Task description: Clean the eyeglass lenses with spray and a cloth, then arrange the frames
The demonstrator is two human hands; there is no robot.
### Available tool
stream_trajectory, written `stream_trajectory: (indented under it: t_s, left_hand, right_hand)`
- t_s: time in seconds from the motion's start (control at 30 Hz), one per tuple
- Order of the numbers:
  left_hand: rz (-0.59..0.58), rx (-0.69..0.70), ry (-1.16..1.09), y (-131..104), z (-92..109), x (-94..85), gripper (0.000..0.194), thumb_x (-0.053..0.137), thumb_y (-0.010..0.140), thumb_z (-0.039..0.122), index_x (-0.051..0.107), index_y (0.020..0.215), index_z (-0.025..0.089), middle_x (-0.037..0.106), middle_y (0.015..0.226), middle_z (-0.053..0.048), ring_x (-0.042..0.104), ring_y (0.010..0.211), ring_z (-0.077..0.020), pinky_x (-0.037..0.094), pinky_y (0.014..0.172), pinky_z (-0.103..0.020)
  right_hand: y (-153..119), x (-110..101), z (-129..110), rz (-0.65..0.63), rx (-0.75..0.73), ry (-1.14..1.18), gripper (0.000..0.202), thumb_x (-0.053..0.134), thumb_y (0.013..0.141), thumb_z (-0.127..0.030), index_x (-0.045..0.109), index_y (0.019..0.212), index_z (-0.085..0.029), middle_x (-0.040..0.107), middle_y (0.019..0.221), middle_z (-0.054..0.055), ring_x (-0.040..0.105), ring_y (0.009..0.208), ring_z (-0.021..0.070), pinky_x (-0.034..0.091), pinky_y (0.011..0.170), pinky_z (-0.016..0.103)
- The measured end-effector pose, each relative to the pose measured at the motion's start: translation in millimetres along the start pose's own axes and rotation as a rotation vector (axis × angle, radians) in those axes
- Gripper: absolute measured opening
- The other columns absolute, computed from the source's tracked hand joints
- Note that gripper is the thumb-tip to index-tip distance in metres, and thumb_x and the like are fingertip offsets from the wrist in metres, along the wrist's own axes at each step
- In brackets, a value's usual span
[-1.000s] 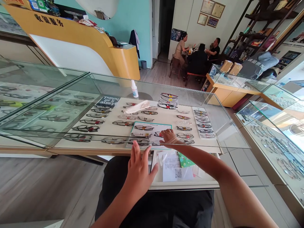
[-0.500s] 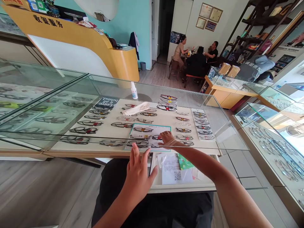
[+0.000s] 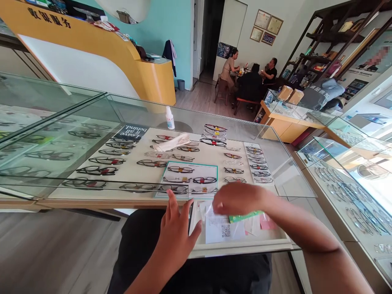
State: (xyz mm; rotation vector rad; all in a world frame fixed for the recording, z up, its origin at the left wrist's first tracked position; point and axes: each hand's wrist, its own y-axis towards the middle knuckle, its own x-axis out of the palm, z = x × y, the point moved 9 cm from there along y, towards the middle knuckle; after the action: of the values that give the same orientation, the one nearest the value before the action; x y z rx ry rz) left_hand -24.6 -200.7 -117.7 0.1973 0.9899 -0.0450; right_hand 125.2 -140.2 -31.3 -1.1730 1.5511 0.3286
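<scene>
My left hand [image 3: 177,230] is open, fingers spread, its fingertips by the front edge of the glass display case [image 3: 128,186]. To its right, my right hand [image 3: 239,199] hovers above the pulled-out drawer [image 3: 241,247], curled and smeared by motion; whether it holds anything is hidden. Under it lie a printed paper with a QR code [image 3: 214,231] and a green card [image 3: 245,217]. Beyond both hands, a teal-edged sheet [image 3: 208,168] bears several eyeglasses, among them a dark pair with a red tag [image 3: 204,180].
More eyeglasses [image 3: 101,170] lie in rows, with a pale cloth [image 3: 173,142] across some. A white spray bottle [image 3: 170,118] stands towards the back. Another glass case [image 3: 346,179] is at the right. Several people [image 3: 249,83] sit around a far table.
My right hand has drawn back from the eyeglasses on the teal-edged sheet to above the drawer, uncovering the red-tagged pair. My left hand has hardly moved. The view has shifted slightly.
</scene>
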Motion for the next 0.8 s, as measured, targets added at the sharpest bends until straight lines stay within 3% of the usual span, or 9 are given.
stream_trajectory:
  t_s: [0.07,0.13,0.2,0.23,0.37,0.5,0.63,0.73,0.8]
  left_hand:
    - [-0.008,-0.003,-0.009,1.0,0.1,-0.4,0.055,0.055,0.110,0.048,0.059,0.158,0.021,-0.025,0.187,-0.021,0.021,0.172,-0.0556,0.046,0.121,-0.073]
    - [-0.009,-0.017,-0.013,1.7,-1.3,-0.2,0.054,0.055,0.110,0.047,0.061,0.157,0.021,-0.023,0.188,-0.021,0.026,0.170,-0.0552,0.046,0.122,-0.073]
    - [-0.010,-0.033,-0.021,2.2,-3.1,0.4,0.053,0.056,0.110,0.047,0.062,0.155,0.021,-0.020,0.188,-0.022,0.029,0.169,-0.0553,0.045,0.122,-0.073]
    - [-0.009,-0.039,-0.025,2.4,-3.7,0.6,0.053,0.056,0.109,0.046,0.063,0.155,0.021,-0.019,0.189,-0.022,0.029,0.169,-0.0552,0.045,0.122,-0.073]
    - [-0.007,-0.038,-0.039,2.8,-3.8,0.2,0.051,0.056,0.109,0.044,0.064,0.153,0.020,-0.007,0.190,-0.023,0.029,0.170,-0.0531,0.045,0.122,-0.073]
    - [-0.002,-0.025,-0.046,2.2,-3.1,1.7,0.050,0.059,0.108,0.042,0.063,0.153,0.022,0.005,0.190,-0.024,0.032,0.169,-0.0518,0.047,0.121,-0.072]
    - [0.026,-0.004,-0.040,-0.1,-2.8,4.4,0.051,0.059,0.108,0.042,0.062,0.154,0.022,-0.011,0.190,-0.022,0.032,0.168,-0.0539,0.047,0.120,-0.073]
    - [0.038,0.041,-0.023,-1.6,1.4,4.2,0.051,0.059,0.108,0.042,0.061,0.154,0.022,-0.029,0.186,-0.019,0.029,0.169,-0.0569,0.048,0.119,-0.072]
    - [0.036,0.060,-0.004,-1.7,4.4,3.1,0.050,0.058,0.108,0.039,0.060,0.155,0.021,-0.035,0.184,-0.019,0.027,0.169,-0.0580,0.048,0.120,-0.071]
  right_hand:
    - [5.3,-66.1,33.8,0.355,0.115,-0.074,0.029,0.054,0.110,-0.030,0.083,0.112,-0.026,0.081,0.124,0.004,0.071,0.114,0.0238,0.055,0.098,0.038]
    - [15.3,-106.6,75.4,0.581,0.325,-0.238,0.036,0.052,0.112,-0.029,0.079,0.132,-0.017,0.068,0.155,0.013,0.057,0.143,0.0326,0.049,0.114,0.048]
    - [37.4,-114.3,109.8,0.556,0.465,-0.326,0.038,0.052,0.111,-0.025,0.076,0.138,-0.012,0.058,0.167,0.016,0.045,0.154,0.0372,0.044,0.121,0.053]
    - [48.1,-113.7,121.7,0.538,0.493,-0.332,0.037,0.054,0.111,-0.025,0.076,0.136,-0.010,0.060,0.166,0.018,0.046,0.152,0.0384,0.044,0.121,0.054]
    - [69.6,-107.0,139.2,0.530,0.529,-0.329,0.034,0.054,0.110,-0.023,0.078,0.131,-0.009,0.068,0.154,0.021,0.053,0.144,0.0389,0.044,0.120,0.055]
    - [53.8,-104.4,122.6,0.570,0.521,-0.331,0.038,0.050,0.113,-0.025,0.075,0.138,-0.011,0.065,0.155,0.020,0.050,0.144,0.0372,0.042,0.121,0.054]
    - [2.6,-95.5,67.6,0.573,0.379,-0.235,0.037,0.050,0.116,-0.036,0.076,0.139,-0.021,0.069,0.145,0.013,0.058,0.138,0.0322,0.045,0.119,0.050]
    - [-41.9,-62.8,6.1,0.348,0.162,-0.022,0.037,0.049,0.116,-0.047,0.077,0.137,-0.036,0.074,0.137,0.007,0.066,0.132,0.0275,0.050,0.116,0.045]
    - [-69.0,-32.7,-24.4,0.186,0.128,0.097,0.034,0.054,0.114,-0.048,0.079,0.133,-0.037,0.076,0.130,0.008,0.069,0.126,0.0263,0.054,0.108,0.042]
